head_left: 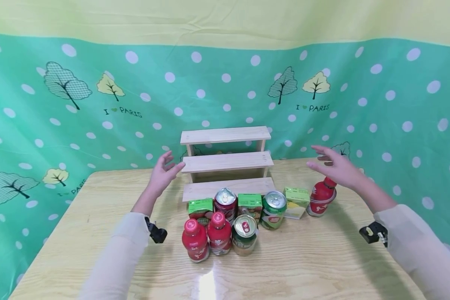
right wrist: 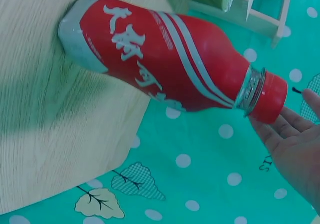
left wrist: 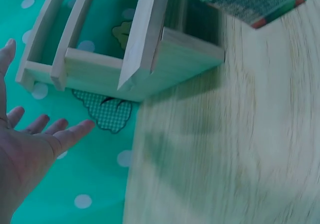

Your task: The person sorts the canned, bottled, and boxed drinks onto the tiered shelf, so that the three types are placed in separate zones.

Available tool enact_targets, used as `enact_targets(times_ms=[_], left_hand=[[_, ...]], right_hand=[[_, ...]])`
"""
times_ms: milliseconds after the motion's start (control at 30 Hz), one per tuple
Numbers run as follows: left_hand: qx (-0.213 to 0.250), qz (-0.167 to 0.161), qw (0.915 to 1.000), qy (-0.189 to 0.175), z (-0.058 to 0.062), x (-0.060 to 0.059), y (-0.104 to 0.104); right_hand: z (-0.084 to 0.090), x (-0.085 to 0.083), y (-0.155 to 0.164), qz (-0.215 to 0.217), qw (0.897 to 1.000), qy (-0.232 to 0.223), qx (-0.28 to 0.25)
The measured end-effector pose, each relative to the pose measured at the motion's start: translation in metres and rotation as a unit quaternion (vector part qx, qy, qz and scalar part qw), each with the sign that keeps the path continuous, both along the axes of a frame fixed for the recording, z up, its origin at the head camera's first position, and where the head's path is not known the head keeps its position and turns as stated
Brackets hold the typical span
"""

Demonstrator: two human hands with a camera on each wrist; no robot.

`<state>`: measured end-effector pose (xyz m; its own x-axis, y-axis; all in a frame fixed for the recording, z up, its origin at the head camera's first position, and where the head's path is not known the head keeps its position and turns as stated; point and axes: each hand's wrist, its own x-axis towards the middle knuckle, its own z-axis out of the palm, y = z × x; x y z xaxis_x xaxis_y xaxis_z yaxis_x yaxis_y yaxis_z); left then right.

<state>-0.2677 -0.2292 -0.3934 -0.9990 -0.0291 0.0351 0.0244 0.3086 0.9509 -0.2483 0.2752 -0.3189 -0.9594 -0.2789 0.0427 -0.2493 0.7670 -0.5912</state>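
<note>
My left hand (head_left: pixel 164 173) hovers beside the left end of a three-step wooden rack (head_left: pixel 228 161), fingers spread and holding nothing. In the left wrist view the left palm (left wrist: pixel 25 151) faces the rack's side. Over on the right, my right hand (head_left: pixel 339 168) is held above a red bottle (head_left: pixel 321 196), fingers relaxed and apart. The right wrist view has the right hand (right wrist: pixel 297 149) close by the red cap (right wrist: pixel 272 98) of that bottle, with no grip around it. The bottle stands upright on the table.
In front of the rack stand two red bottles (head_left: pixel 196 241), a dark green can (head_left: pixel 244 234), a dark red can (head_left: pixel 226 203), a green can (head_left: pixel 273 209), green-topped cartons (head_left: pixel 249 201) and a yellow-green carton (head_left: pixel 297 200). A dotted teal curtain (head_left: pixel 225 89) hangs behind the wooden table (head_left: pixel 303 266).
</note>
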Motion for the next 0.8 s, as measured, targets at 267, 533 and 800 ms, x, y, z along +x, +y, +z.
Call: enact_targets(times_ms=[267, 533, 800], left_hand=[[0.033, -0.01, 0.9994, -0.008, -0.009, -0.009, 0.015], [0.003, 0.004, 0.9999, -0.011, -0.019, -0.018, 0.021], [-0.025, -0.002, 0.9994, -0.025, -0.021, -0.02, 0.027]], right_hand=[[-0.007, 0.007, -0.005, 0.013, 1.0, -0.003, -0.018], [-0.008, 0.011, -0.012, 0.047, 0.998, 0.005, -0.037], [-0.009, 0.013, -0.017, 0.069, 0.996, 0.017, -0.049]])
